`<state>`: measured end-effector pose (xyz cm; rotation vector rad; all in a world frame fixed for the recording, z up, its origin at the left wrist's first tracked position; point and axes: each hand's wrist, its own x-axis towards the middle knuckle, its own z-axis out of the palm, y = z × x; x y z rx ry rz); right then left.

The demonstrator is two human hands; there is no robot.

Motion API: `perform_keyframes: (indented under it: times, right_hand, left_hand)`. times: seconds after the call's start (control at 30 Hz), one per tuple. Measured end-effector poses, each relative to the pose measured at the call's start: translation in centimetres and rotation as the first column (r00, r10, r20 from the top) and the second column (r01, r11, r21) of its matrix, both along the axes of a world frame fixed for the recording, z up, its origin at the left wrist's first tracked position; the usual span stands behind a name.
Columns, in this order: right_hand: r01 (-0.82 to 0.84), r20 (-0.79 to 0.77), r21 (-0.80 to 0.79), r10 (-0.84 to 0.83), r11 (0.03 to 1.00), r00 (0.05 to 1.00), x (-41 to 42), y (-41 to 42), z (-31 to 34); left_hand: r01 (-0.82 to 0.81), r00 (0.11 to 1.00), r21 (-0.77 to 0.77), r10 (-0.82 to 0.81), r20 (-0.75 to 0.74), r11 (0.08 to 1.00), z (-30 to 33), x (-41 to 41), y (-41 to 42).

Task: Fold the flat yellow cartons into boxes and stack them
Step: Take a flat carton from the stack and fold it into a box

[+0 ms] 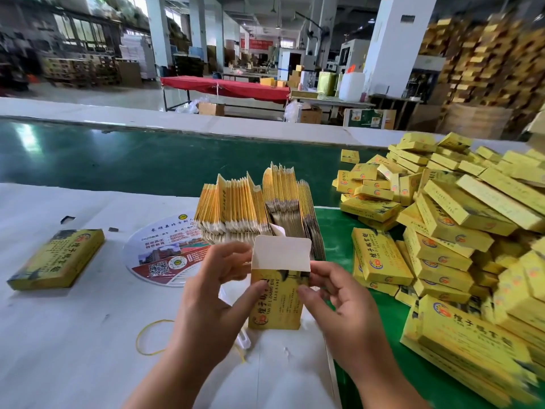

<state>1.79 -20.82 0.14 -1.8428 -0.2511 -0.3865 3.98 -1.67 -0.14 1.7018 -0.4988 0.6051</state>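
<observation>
**Carton half-formed, top flap still up**

The small yellow printed cardboard carton (277,299) stands upright between both hands, just above the white cloth-covered surface (73,335), already opened into a box shape with its plain white top flap (281,252) standing open. The left hand (212,293) grips the carton's left side, thumb on the printed front and fingers (233,255) curled round behind the upper edge. The right hand (339,302) pinches the carton's upper right corner between thumb and fingers.

The carton looks like thin card: very light, springy along its creases and easy to dent, so it is best held by its side walls and edges rather than squeezed across the broad faces. My reading is that the top flap is the next thing to tuck in.

Just behind the carton stands the bundle of flat yellow cartons on edge (259,208), waiting to be folded. To the right of the carton, on the green mat (333,231), lies the loose heap of finished yellow boxes (442,231), more a pile than a neat stack. Behind and left of the carton lies a round printed paper fan (165,255); further left is a single closed yellow box (56,259). In front and left of the carton a yellow rubber band (147,338) lies on the surface.
</observation>
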Motion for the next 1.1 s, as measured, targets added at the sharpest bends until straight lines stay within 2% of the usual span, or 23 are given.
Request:
perform_keyframes:
  times: [0.13,0.2,0.3,0.57,0.67,0.77,0.83,0.9,1.1]
  right_hand:
    - [0.074,0.083,-0.056,-0.070,0.996,0.994,-0.1,0.2,-0.5]
    - [0.122,0.188,-0.118,-0.098,0.986,0.977,-0.1,0.4,-0.6]
    - [0.139,0.304,-0.218,-0.068,0.966,0.950,-0.2,0.7,-0.5]
    - [0.163,0.424,-0.300,-0.022,0.940,0.905,0.2,0.9,-0.1]
    - [0.125,0.407,-0.217,-0.027,0.968,0.913,0.3,1.1,-0.3]
    - [0.049,0.245,-0.006,-0.046,0.999,0.968,0.4,1.1,-0.7]
    - [-0.018,0.157,0.098,0.002,0.995,0.988,0.5,0.8,-0.9]
    - [-0.072,0.127,0.114,0.058,0.991,0.990,0.7,0.6,-1.0]
    - [-0.087,0.172,0.038,0.079,0.995,0.982,0.6,0.4,-0.1]
  left_hand:
    - [0.016,0.999,0.045,-0.017,0.028,0.999,-0.1,0.1,-0.2]
    - [0.025,1.000,0.087,-0.026,0.012,0.996,-0.2,0.3,-0.1]
    - [0.038,0.999,0.129,-0.038,0.003,0.991,-0.3,0.3,-0.1]
    - [0.013,0.998,0.156,-0.022,0.057,0.988,0.0,0.1,-0.7]
    - [0.012,0.997,0.115,-0.020,0.073,0.993,0.0,0.0,-0.9]
    - [0.090,0.996,-0.024,-0.090,0.015,0.996,-0.3,0.1,-1.0]
    - [0.169,0.983,-0.124,-0.177,-0.050,0.978,-0.4,0.4,-0.9]
    - [0.234,0.966,-0.157,-0.247,-0.069,0.959,-0.3,0.5,-0.8]
    - [0.259,0.951,-0.176,-0.282,-0.124,0.950,0.0,0.6,-0.6]
